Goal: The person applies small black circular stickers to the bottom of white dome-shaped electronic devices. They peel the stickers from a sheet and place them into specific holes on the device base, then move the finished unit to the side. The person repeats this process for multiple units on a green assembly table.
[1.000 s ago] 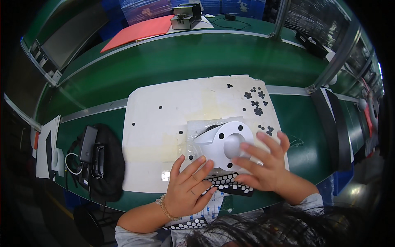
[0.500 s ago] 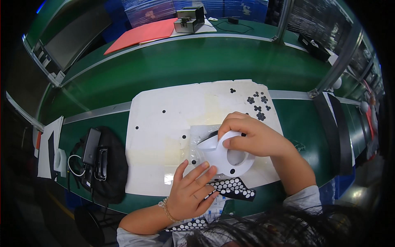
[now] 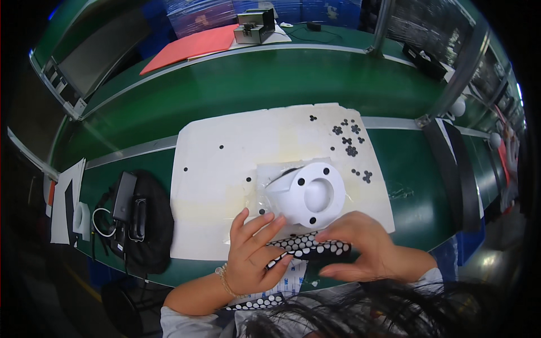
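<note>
A white round plastic part [image 3: 311, 194] with a hollow middle and small black dots lies on a clear wrapper on the white board [image 3: 220, 169]. Just in front of it lies a black sheet covered in white round stickers [image 3: 307, 246]. My left hand [image 3: 252, 253] rests flat on the left end of that sheet, fingers spread. My right hand [image 3: 363, 253] is on its right end, fingertips pinching at the sheet's edge. A second dotted sheet [image 3: 253, 303] lies below my left wrist.
Small black clover-shaped pieces [image 3: 349, 141] are scattered at the board's far right corner. A black pouch with a cable and device [image 3: 132, 217] sits on the green bench at left. A red sheet [image 3: 189, 45] and a small grey box [image 3: 255, 27] lie at the back.
My right hand has left the white part and dropped to the dotted sheet near the front edge. The white part now lies uncovered. My left hand stayed about where it was.
</note>
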Demonstrator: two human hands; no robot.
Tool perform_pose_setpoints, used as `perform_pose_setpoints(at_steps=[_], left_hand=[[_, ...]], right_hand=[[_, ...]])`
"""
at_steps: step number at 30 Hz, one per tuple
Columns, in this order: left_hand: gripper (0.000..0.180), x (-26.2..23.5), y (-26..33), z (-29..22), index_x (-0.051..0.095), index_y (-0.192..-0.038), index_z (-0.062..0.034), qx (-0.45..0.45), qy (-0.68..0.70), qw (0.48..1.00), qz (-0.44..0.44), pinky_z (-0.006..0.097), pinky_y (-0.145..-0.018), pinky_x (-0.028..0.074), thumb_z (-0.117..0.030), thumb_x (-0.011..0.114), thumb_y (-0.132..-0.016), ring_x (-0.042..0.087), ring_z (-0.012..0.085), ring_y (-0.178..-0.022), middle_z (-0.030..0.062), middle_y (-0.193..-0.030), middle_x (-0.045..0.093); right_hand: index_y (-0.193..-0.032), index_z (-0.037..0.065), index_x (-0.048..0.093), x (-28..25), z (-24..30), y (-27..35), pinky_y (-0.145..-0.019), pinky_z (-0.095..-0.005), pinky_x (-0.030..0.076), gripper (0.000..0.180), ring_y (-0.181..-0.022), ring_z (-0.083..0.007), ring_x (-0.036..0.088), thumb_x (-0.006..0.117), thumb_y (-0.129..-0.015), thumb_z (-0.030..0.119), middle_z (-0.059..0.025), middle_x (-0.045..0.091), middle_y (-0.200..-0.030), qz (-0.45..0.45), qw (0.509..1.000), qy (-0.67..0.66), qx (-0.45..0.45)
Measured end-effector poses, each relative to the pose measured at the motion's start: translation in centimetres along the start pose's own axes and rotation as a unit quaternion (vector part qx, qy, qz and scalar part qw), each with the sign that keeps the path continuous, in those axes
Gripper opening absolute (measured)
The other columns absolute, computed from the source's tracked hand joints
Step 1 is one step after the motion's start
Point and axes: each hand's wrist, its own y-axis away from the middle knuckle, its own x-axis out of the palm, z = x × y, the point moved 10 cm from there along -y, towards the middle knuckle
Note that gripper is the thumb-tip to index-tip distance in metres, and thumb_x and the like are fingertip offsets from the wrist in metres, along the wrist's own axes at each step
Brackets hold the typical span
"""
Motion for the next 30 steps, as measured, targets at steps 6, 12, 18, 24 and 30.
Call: perform_pose_setpoints(at_steps=[6, 12, 18, 24, 30], left_hand=[[0.012, -0.2, -0.1, -0.5, 0.053, -0.071, -0.0089, 0.003, 0.010, 1.000, -0.015, 0.049, -0.101, 0.019, -0.014, 0.065, -0.070, 0.046, 0.0307, -0.112, 0.0161, -0.119, 0.053], [0.013, -0.4, 0.0, -0.8, 0.053, -0.071, -0.0090, 0.018, 0.015, 0.999, -0.021, 0.049, -0.101, 0.020, -0.015, 0.065, -0.070, 0.046, 0.0299, -0.111, 0.0163, -0.118, 0.054], [0.012, -0.2, 0.1, -0.2, 0.054, -0.068, -0.0085, 0.001, 0.032, 0.999, -0.014, 0.048, -0.101, 0.019, -0.013, 0.065, -0.070, 0.046, 0.0291, -0.112, 0.0161, -0.119, 0.053], [0.013, 0.3, 0.0, 0.8, 0.052, -0.068, -0.0081, -0.030, 0.049, 0.998, 0.008, 0.047, -0.101, 0.019, -0.012, 0.064, -0.071, 0.043, 0.0304, -0.115, 0.0165, -0.120, 0.052], [0.014, 1.7, -0.1, 0.6, 0.052, -0.067, -0.0089, -0.030, 0.017, 0.998, 0.051, 0.048, -0.102, 0.016, -0.014, 0.064, -0.071, 0.036, 0.0328, -0.123, 0.0168, -0.125, 0.048]], right_hand=[[-0.102, 0.008, 0.057, 1.4, 0.5, 0.8, -0.066, -0.0329, 0.042, 0.037, -0.073, -0.0225, 0.055, 0.070, -0.070, 0.019, -0.0056, 0.058, -0.080, -0.005, 0.996, 0.064, -0.065], [-0.101, 0.009, 0.058, 1.9, -0.5, 0.7, -0.066, -0.0330, 0.042, 0.033, -0.072, -0.0224, 0.055, 0.069, -0.071, 0.016, -0.0037, 0.058, -0.076, -0.003, 0.999, 0.035, -0.037], [-0.088, 0.011, 0.063, 2.2, -0.8, 1.3, -0.066, -0.0324, 0.042, 0.019, -0.081, -0.0197, 0.057, 0.068, -0.070, 0.015, -0.0008, 0.061, -0.083, -0.011, 0.996, 0.052, -0.076], [-0.079, 0.012, 0.062, 1.5, 2.0, 2.6, -0.075, -0.0363, 0.041, 0.011, -0.104, -0.0235, 0.051, 0.066, -0.069, 0.015, -0.0004, 0.059, -0.105, -0.073, 0.960, 0.152, -0.224], [-0.086, 0.009, 0.059, -2.2, -5.3, 1.8, -0.099, -0.0453, 0.024, 0.010, -0.122, -0.0359, 0.032, 0.061, -0.078, 0.014, -0.0158, 0.042, -0.127, -0.148, 0.988, 0.017, 0.051]])
